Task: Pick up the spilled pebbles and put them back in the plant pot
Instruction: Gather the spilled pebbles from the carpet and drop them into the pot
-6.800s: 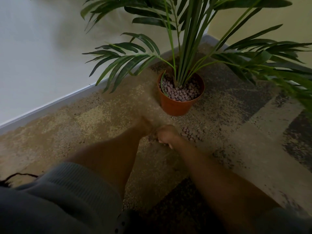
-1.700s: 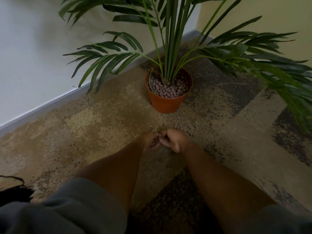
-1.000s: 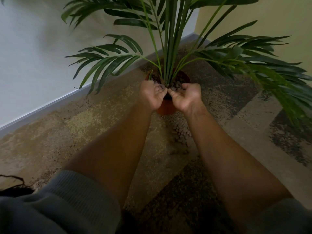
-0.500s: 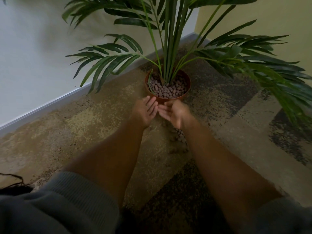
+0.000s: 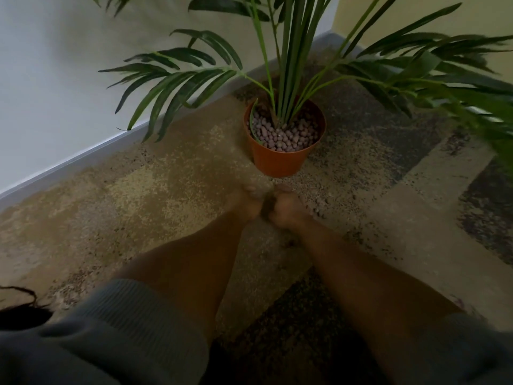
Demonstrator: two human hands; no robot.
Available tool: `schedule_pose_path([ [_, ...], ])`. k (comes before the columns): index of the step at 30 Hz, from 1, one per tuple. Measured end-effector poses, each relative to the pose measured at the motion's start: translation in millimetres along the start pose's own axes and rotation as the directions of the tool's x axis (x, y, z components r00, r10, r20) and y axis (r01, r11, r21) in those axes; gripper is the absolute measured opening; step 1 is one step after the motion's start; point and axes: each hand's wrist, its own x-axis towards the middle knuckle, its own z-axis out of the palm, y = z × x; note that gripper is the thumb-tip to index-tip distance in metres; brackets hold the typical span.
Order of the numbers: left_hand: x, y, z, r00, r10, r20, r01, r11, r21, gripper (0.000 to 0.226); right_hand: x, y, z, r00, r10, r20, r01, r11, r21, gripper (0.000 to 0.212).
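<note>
An orange plant pot [image 5: 277, 162] stands on the carpet, topped with grey-pink pebbles [image 5: 286, 134] around a palm's stems. Both hands rest low on the carpet just in front of the pot, side by side and nearly touching. My left hand [image 5: 248, 202] and my right hand [image 5: 288, 211] are blurred by motion, palms down with fingers pointing toward the pot. Whether either holds pebbles is hidden. A few spilled pebbles [image 5: 317, 208] lie on the carpet right beside my right hand.
Long palm fronds [image 5: 177, 81] spread left and right above the floor. A white wall with a skirting board [image 5: 69, 165] runs along the left, and a yellow wall meets it at the corner behind the pot. Patchy brown and grey carpet [image 5: 138, 195] covers the floor.
Both hands were open over the pot's rim a second ago. They have since drawn back and dropped to the carpet in front of the pot, beside the spilled pebbles.
</note>
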Motion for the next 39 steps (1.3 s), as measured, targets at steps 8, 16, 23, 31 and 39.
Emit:
schedule_pose_path([
  [8,9,-5,11,0.995,0.094,-0.025,-0.08,0.935,0.346,0.034,9,12,18,0.998,-0.048,-0.035,0.045,0.994,-0.104,0.029],
  [16,6,-20,13,0.995,0.082,0.051,-0.096,0.914,0.393,0.023,5,17,23,0.998,-0.05,0.041,0.053,0.995,-0.08,0.023],
  [23,-1,-17,18,0.984,0.088,0.158,-0.151,0.88,0.451,0.021,-5,16,21,0.985,-0.114,0.13,0.143,0.961,-0.237,0.036],
  [31,-17,-16,18,0.92,0.075,0.384,-0.294,0.779,0.553,0.008,-21,12,12,0.959,-0.094,0.267,0.201,0.89,-0.41,0.06],
  [39,-36,-22,21,0.86,0.002,0.51,-0.347,0.734,0.583,0.055,-44,21,8,0.945,-0.035,0.325,0.191,0.865,-0.463,0.097],
])
